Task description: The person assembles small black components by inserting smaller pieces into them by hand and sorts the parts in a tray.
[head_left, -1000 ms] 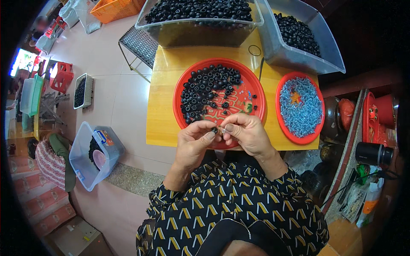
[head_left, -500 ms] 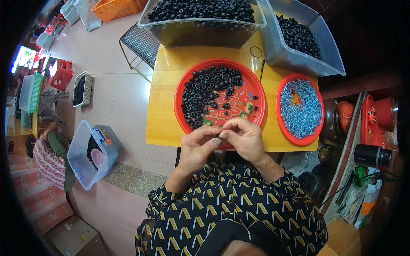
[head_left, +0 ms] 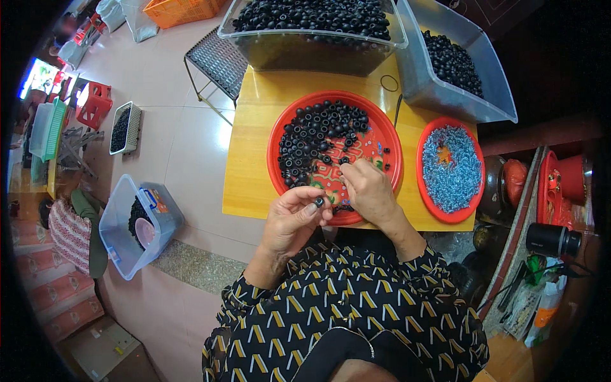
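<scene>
My left hand (head_left: 294, 218) is closed in a pinch over the near rim of a round red tray (head_left: 273, 167). Between its thumb and fingers sits a small round black piece (head_left: 319, 202) with a hole, perhaps a bead or cap. Reaching into the tray, my right hand (head_left: 370, 191) has its fingers drawn together. Its fingertips are at a loose black piece (head_left: 344, 160) of the same sort; whether they grip it is hard to see. Many black pieces (head_left: 312, 130) lie in the tray's left and far parts.
A red oval tray (head_left: 482, 175) of small clear-blue parts stands on the yellow table (head_left: 245, 172) at right. Two clear bins (head_left: 305, 54) (head_left: 433, 92) of black pieces stand at the back. A person (head_left: 70, 235) sits far left, near a clear tub (head_left: 118, 223).
My hands have parted. The right hand moved forward into the tray, while the left stays near the rim with the black piece now showing its hole. The view has shifted slightly.
</scene>
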A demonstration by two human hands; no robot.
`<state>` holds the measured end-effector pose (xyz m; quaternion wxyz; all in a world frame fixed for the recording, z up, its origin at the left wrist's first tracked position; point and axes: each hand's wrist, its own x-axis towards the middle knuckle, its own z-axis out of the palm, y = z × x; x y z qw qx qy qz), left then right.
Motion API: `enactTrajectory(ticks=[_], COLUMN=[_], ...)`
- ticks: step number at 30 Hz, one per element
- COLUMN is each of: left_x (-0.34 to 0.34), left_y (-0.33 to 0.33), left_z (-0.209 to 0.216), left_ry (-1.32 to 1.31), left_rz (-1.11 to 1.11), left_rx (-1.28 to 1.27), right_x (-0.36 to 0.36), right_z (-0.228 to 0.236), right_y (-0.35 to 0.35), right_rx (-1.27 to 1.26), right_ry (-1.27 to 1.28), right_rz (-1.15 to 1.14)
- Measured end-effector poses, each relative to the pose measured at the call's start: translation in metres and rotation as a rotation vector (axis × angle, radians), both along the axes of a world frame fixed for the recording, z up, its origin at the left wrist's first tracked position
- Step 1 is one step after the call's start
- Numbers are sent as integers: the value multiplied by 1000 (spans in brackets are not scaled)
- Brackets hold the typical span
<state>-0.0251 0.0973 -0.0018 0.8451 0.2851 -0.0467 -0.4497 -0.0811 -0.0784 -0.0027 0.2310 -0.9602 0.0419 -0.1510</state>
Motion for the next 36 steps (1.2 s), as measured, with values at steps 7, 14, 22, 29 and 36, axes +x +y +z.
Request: enactTrajectory(ticks=[7,14,22,29,36], left_x=[0,-1,-4,-8,-10], left_y=[2,-1,-1,-6,-6], left_z=[-4,-1,-4,2,-1], left_ry=[-56,-111,-116,-165,-276], left_rz=[11,-18,6,24,23], left_rx=[-8,-10,15,118,129], right_x=[-8,-17,-22,-25,-29], right_z=[-1,20,16,12,25], right_y=[4,1,3,5,8], right_rx=[595,1554,1728,1599,1707], right_ry=[70,297,196,142,207], right_rz=[7,33,12,-10,-34])
